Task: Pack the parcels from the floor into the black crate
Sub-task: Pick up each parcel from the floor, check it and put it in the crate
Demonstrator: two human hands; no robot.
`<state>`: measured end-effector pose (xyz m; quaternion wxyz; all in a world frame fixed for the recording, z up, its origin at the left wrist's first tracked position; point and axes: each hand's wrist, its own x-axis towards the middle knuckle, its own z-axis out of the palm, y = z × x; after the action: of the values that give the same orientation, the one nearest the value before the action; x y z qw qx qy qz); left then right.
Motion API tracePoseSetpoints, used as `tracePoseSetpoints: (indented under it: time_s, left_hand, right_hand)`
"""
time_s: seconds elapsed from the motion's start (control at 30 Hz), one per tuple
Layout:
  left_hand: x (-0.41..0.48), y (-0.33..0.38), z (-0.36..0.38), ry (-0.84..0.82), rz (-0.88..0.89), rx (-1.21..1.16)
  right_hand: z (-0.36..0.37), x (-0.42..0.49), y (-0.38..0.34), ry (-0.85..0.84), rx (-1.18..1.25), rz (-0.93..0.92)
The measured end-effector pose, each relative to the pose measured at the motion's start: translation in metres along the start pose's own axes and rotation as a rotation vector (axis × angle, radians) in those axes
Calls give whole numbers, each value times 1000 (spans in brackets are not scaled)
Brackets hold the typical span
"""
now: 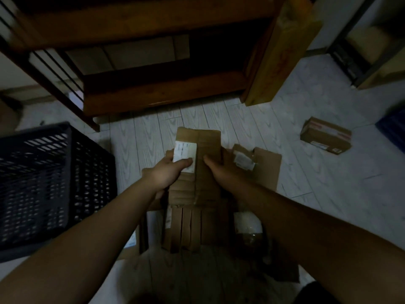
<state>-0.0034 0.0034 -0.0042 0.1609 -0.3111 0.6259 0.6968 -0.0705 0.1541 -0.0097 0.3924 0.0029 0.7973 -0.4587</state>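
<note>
— Where are the parcels right now?

— A long cardboard parcel point(198, 163) is up between both hands, above a pile of flattened cardboard point(192, 229) on the pale plank floor point(328, 183). The left hand point(169, 172) has its grip pinching the parcel's left edge, thumb lying over the white label point(184, 153). The right hand point(215, 170) presses on the parcel's right side; its fingers go out of sight behind the cardboard, so I can't tell how far they wrap round.

— And the crate?

— The black crate point(50, 189) sits on the floor to the left, well apart from the hands. Its left side is cut off by the frame edge, and the light is too dim to tell what lies inside through the lattice.

— Any other parcels?

— A small brown box point(326, 135) lies alone on the floor at the far right, its printing too blurred to read. Just right of the held parcel, another labelled piece of cardboard point(256, 163) rests partly under the right forearm. Something wrapped in clear plastic point(248, 227) shows below that arm; I can't make out what it is.

— What's behind?

— A dark wooden shelf unit point(153, 88), its top cut off, with a tall yellowish carton point(280, 53) leaning against its right end.
</note>
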Motion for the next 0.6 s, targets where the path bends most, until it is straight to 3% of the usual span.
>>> tracePoseSetpoints:
  time_s: [0.2, 0.37, 0.6]
  left_hand:
    - [-136, 145, -7, 31, 62, -20]
    - [-252, 258, -30, -53, -8, -17]
    - [-377, 385, -53, -136, 96, 86]
  right_hand:
    - [-44, -128, -146, -70, 153, -28]
    - [-72, -236, -272, 28, 198, -130]
    - [-112, -353, -390, 114, 283, -311]
